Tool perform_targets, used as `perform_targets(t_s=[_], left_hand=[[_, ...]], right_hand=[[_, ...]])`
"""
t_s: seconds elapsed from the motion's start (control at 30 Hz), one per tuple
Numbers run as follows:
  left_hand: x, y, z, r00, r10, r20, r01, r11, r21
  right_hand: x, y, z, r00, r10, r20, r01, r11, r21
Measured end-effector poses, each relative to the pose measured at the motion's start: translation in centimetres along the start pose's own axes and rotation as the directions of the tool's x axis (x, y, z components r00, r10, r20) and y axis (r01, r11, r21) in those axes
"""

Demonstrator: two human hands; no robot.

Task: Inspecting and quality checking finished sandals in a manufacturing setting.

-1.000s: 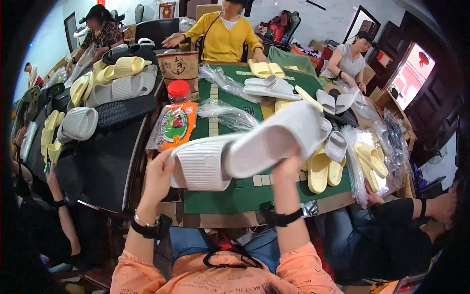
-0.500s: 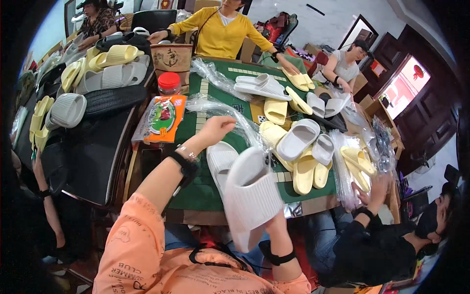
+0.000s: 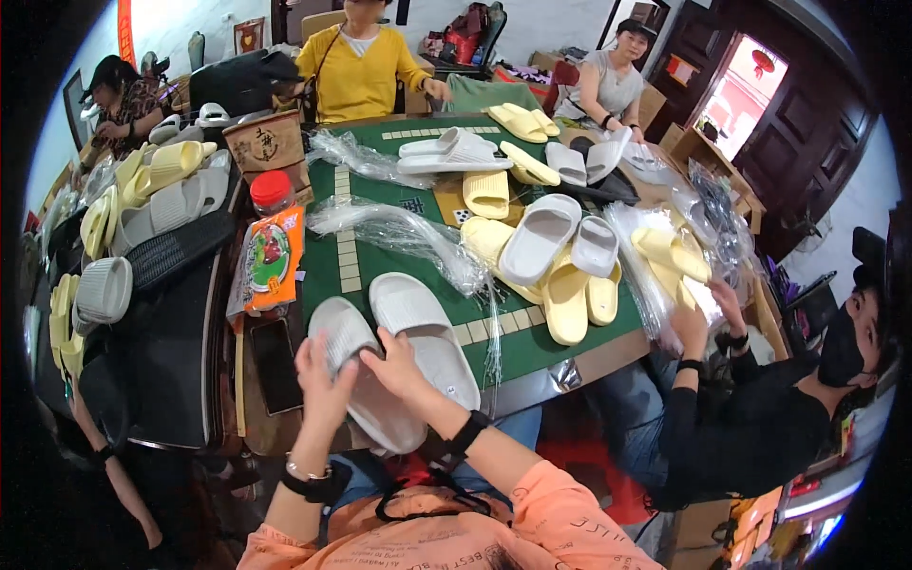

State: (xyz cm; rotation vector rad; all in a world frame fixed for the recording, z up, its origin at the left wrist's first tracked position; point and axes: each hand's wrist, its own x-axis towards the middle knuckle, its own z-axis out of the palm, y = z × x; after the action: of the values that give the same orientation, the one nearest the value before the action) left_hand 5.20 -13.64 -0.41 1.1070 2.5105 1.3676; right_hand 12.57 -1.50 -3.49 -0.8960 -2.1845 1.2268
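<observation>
Two light grey slippers lie side by side at the near edge of the green table, toes pointing away from me. My left hand [image 3: 326, 382] holds the outer side of the left grey slipper [image 3: 378, 416] by its ribbed strap. My right hand [image 3: 397, 369] grips the same slipper from the other side, its thumb over the strap's back edge. The right grey slipper [image 3: 439, 359] rests against it, partly behind my right hand and forearm. Beyond them sits a pile of yellow slippers [image 3: 567, 309] and grey slippers [image 3: 540, 237].
Clear plastic bags [image 3: 418, 242] lie across the green table [image 3: 380, 285]. To the left are a phone [image 3: 274, 366], an orange packet [image 3: 271, 261] and a red-lidded jar [image 3: 272, 190]. More slippers cover a black surface [image 3: 185, 361]. Co-workers sit around; one at right handles yellow slippers [image 3: 671, 255].
The grey slipper raised in my right hand has come down beside the other on the table. My left hand has moved back to it. The yellow-clad co-worker's hand has left the far yellow slippers.
</observation>
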Motion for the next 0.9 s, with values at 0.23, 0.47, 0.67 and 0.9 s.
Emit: perform_targets(t_s=[0.23,0.47,0.67,0.9], left_hand=[[1.0,2.8,4.0,0.982,0.026,0.189,-0.064,0.978,0.199],[3.9,3.0,5.5,0.985,0.017,0.170,-0.078,0.932,0.355],[-1.3,9.0,6.1,0.838,0.350,0.418,-0.331,0.936,-0.120],[-3.6,10.9,9.6,0.736,0.227,0.638,-0.020,0.949,-0.314]], right_hand=[[-3.4,3.5,-14.7,0.965,0.088,-0.248,-0.068,0.994,0.086],[-9.4,4.2,-17.0,0.945,0.249,-0.213,-0.308,0.898,-0.314],[-9.7,5.2,-14.0,0.952,0.050,-0.302,-0.224,0.786,-0.576],[-9.7,3.7,-16.6,0.887,0.248,-0.390,-0.382,0.869,-0.315]])
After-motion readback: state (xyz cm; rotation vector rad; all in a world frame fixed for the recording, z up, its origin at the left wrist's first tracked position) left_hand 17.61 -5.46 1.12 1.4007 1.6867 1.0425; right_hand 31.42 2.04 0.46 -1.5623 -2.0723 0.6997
